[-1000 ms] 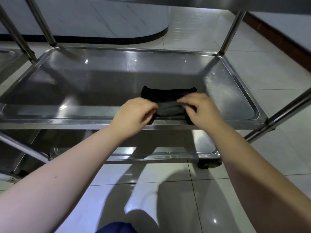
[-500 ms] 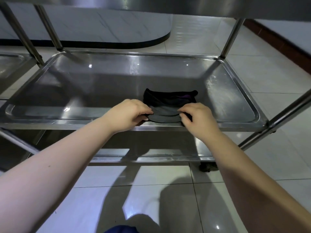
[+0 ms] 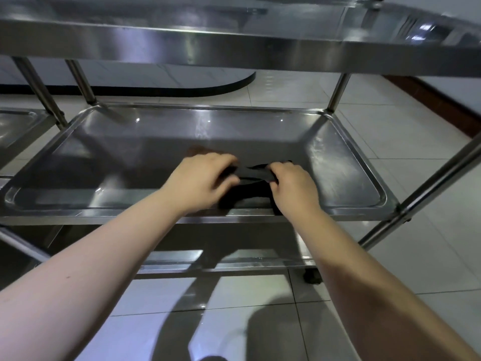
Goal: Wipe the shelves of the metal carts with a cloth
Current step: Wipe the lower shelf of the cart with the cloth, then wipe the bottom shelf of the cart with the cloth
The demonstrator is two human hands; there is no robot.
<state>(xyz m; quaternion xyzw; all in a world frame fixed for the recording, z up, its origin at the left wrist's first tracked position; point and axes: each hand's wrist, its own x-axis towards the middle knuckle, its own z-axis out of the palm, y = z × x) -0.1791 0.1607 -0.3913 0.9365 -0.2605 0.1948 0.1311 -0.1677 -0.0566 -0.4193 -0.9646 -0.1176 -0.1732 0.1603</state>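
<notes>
A dark cloth (image 3: 251,174) is bunched near the front edge of the cart's middle shelf (image 3: 125,157), a shiny steel tray with a raised rim. My left hand (image 3: 200,182) grips the cloth's left end with curled fingers. My right hand (image 3: 292,187) pinches its right end. The cloth is pulled taut between the two hands, and its lower part lies in shadow on the shelf.
The cart's top shelf (image 3: 234,45) hangs close overhead. A lower shelf (image 3: 234,259) and a black caster (image 3: 312,277) show beneath. A second cart's shelf (image 3: 15,126) stands at the left. Slanted steel legs (image 3: 426,188) frame the right side, over white tiled floor.
My view has lifted, so the top shelf now shows. Both hands have gathered the cloth tighter and raised it slightly, stretching it between them.
</notes>
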